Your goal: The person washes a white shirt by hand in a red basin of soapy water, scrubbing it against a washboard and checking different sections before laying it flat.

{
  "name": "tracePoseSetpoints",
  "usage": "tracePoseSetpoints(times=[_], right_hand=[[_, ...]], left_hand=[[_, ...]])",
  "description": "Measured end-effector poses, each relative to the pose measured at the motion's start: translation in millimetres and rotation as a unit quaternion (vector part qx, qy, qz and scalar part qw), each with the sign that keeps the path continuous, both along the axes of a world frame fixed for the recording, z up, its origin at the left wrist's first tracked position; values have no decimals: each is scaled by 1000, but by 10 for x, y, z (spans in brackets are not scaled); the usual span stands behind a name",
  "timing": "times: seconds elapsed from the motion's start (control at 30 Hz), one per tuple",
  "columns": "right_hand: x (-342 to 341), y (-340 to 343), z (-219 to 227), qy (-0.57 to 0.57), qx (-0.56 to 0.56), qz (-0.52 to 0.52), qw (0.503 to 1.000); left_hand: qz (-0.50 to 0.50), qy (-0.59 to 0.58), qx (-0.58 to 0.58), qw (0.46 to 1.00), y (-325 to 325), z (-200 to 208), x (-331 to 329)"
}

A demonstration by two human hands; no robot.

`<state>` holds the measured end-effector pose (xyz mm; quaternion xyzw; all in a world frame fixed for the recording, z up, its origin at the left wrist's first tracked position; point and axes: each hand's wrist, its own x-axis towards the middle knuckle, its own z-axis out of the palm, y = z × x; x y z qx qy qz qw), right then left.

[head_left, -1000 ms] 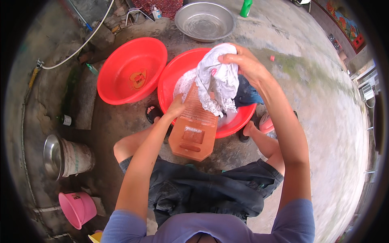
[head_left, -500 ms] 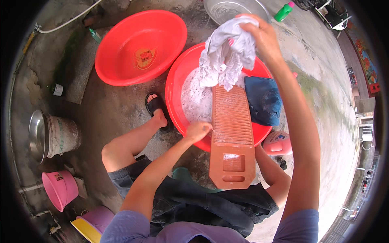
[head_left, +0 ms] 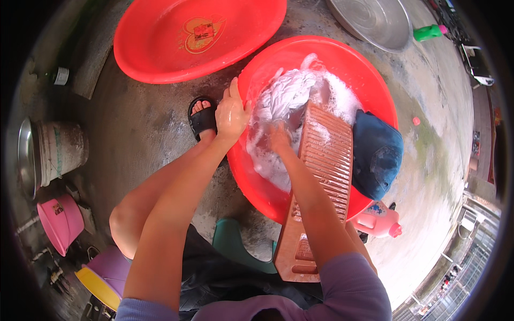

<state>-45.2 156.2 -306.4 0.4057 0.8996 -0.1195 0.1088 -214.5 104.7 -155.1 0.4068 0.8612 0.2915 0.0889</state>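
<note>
A red plastic basin (head_left: 383, 88) holds sudsy water. In it floats a bunched white garment (head_left: 292, 92). My right hand (head_left: 279, 138) is dipped into the suds just below the garment; its fingers are under the water and hard to make out. At the basin's left rim is my left hand (head_left: 232, 115), wet, fingers stretched out, holding nothing. An orange-brown ridged washboard (head_left: 329, 155) leans inside the basin, its lower end toward my lap, with my right forearm crossing over it. A dark blue folded cloth (head_left: 377, 155) hangs over the right rim.
Another red basin (head_left: 241, 40) stands at the upper left, and a metal basin (head_left: 375, 21) at the top right beside a green bottle (head_left: 428, 33). A pink jug (head_left: 377, 220) sits right of the washboard. Buckets, one of them pink (head_left: 61, 222), line the left side.
My right hand has brought the white garment down from the air into the suds. My left hand has moved from beside the washboard to the left rim. The view has shifted.
</note>
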Motion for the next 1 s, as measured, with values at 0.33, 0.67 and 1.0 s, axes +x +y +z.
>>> tracePoseSetpoints(times=[0.33, 0.67, 1.0], right_hand=[[-304, 923, 1289, -164, -469, 281, 821], [-289, 523, 176, -76, 5, 64, 995], [-67, 439, -158, 9, 44, 55, 997]], left_hand=[[11, -14, 7, 1000, -134, -91, -109], [19, -18, -10, 1000, -110, -59, -89], [1, -45, -2, 999, -48, 13, -28]])
